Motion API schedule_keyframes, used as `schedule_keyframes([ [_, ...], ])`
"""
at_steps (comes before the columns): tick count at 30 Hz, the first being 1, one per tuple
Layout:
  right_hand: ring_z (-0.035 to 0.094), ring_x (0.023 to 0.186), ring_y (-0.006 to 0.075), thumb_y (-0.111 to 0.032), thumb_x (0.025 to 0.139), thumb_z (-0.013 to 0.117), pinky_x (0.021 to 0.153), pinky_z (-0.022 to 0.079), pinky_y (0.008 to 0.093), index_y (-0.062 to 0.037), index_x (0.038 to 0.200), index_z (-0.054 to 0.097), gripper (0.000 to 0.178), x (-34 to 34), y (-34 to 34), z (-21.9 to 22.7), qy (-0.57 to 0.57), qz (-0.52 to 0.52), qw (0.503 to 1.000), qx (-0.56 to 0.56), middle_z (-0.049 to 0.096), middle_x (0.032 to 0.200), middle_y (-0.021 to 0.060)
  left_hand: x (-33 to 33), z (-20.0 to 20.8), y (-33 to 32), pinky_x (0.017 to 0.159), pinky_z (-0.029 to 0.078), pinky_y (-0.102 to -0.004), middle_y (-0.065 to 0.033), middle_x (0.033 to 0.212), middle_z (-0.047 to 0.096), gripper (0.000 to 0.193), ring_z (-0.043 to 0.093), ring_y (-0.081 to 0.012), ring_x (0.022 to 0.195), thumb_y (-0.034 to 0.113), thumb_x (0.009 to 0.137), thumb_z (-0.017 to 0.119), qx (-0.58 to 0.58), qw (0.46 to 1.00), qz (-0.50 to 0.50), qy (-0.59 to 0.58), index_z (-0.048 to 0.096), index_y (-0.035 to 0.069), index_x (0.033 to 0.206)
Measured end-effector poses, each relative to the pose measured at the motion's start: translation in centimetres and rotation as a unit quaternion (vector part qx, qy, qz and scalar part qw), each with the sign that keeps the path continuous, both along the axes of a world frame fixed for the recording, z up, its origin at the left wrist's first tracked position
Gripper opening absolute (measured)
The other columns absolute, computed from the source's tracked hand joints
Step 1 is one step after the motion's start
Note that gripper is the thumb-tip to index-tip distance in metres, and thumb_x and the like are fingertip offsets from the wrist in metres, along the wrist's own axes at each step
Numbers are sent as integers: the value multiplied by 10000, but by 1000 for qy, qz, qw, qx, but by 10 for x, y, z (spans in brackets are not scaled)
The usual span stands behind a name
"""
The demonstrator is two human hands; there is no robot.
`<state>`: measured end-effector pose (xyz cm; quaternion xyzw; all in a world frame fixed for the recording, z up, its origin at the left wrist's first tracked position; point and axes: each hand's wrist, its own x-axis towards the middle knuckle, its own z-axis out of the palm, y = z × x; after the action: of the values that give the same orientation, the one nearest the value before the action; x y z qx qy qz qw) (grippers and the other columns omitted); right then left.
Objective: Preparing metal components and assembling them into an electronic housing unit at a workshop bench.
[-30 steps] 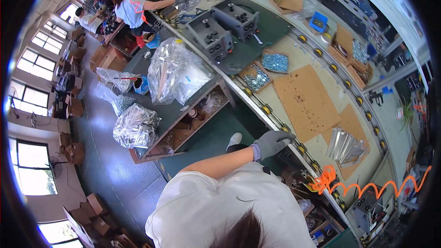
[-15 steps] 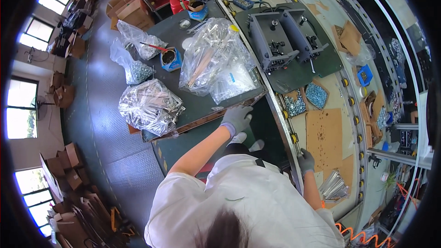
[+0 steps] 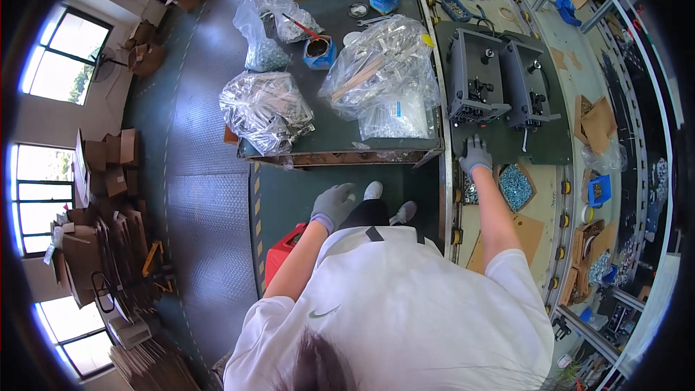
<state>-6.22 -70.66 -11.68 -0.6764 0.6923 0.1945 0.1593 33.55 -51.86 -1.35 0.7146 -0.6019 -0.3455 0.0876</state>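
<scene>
right hand (image 3: 475, 156) lies flat, fingers released, at the bench's near edge by the grey machine (image 3: 474, 80); left hand (image 3: 333, 204) hangs loose, holding nothing, so I'd brace there first.

Sunlit windows (image 3: 61, 72), dark green floor (image 3: 199, 195)

Knit gloves, crinkled plastic, matt metal

Both hands, left (image 3: 333, 204) and right (image 3: 476, 156), wear grey knit cloth gloves; upper-centre bags (image 3: 266, 110) are glossy clear plastic over shiny metal strips; the machines (image 3: 474, 76) look matt grey metal on a matt green surface (image 3: 557, 148).

Gloved left hand (image 3: 333, 205) hanging loose, gloved right hand (image 3: 476, 156) outstretched, fingers spread
</scene>
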Motion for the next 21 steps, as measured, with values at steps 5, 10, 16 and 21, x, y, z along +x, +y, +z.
schedule_keyframes([
  [5, 181, 1521, 328, -435, 798, 665, 1197, 301, 408, -91, 1595, 90, 1041, 25, -10, 8, -14, -54, 994, 91, 74, 1669, 139, 14, -15, 7, 966, 483, -355, -176, 1204, 680, 380, 664, -291, 1084, 241, 937, 583, 8, 989, 109, 100, 641, 46, 1258],
  [10, 203, 1520, 307, -457, 770, 670, 1198, 275, 464, -108, 1600, 78, 1077, 14, 7, 4, -6, -70, 992, 101, 49, 1677, 116, -2, -21, -34, 968, 479, -340, -184, 1181, 691, 378, 664, -279, 1085, 215, 943, 583, 12, 985, 72, 157, 634, 23, 1265],
  [16, 236, 1499, 374, -370, 768, 636, 1203, 264, 446, -70, 1589, 131, 1010, 21, 36, 15, 24, -59, 989, 131, 123, 1657, 173, -5, -36, -159, 952, 497, -375, -190, 1149, 699, 389, 678, -295, 1071, 226, 925, 598, -64, 990, 58, 115, 638, 42, 1266],
  [21, 256, 1489, 384, -442, 748, 679, 1192, 288, 436, -58, 1586, 138, 1069, 11, 82, 4, 36, -70, 986, 144, 165, 1644, 192, 4, -68, -280, 921, 509, -434, -195, 1072, 709, 359, 679, -349, 1015, 230, 914, 581, -249, 963, 97, 25, 662, 102, 1240],
])
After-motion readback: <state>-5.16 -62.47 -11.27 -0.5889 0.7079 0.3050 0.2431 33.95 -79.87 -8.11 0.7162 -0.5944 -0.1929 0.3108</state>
